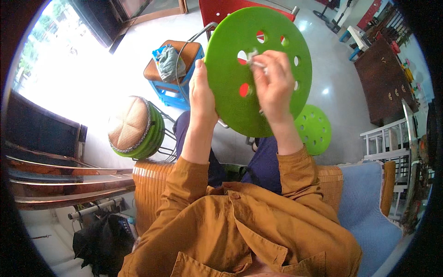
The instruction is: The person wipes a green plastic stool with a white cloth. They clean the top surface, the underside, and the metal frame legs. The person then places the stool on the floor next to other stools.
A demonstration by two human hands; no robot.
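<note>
A round green stool seat (230, 114) with several round holes stands tilted up in front of me. My left hand (202, 93) grips its left rim, thumb upright along the edge. Over the middle of the seat, my right hand (275, 81) pinches a small whitish thing (255, 57), perhaps a bit of cloth or tissue. It is blurred, near one of the holes, so contact with the seat is hard to judge. Bent metal tubing (204, 30) curves out beside the seat's upper left.
A blue plastic stool (166, 91) carries a grey cloth (168, 64). Left of my legs, stacked green stools (157, 133) bear a beige cushion (129, 124). Another green seat (313, 130) is low on the right. A red chair (213, 10) stands beyond; a dark wooden cabinet (377, 83) is far right.
</note>
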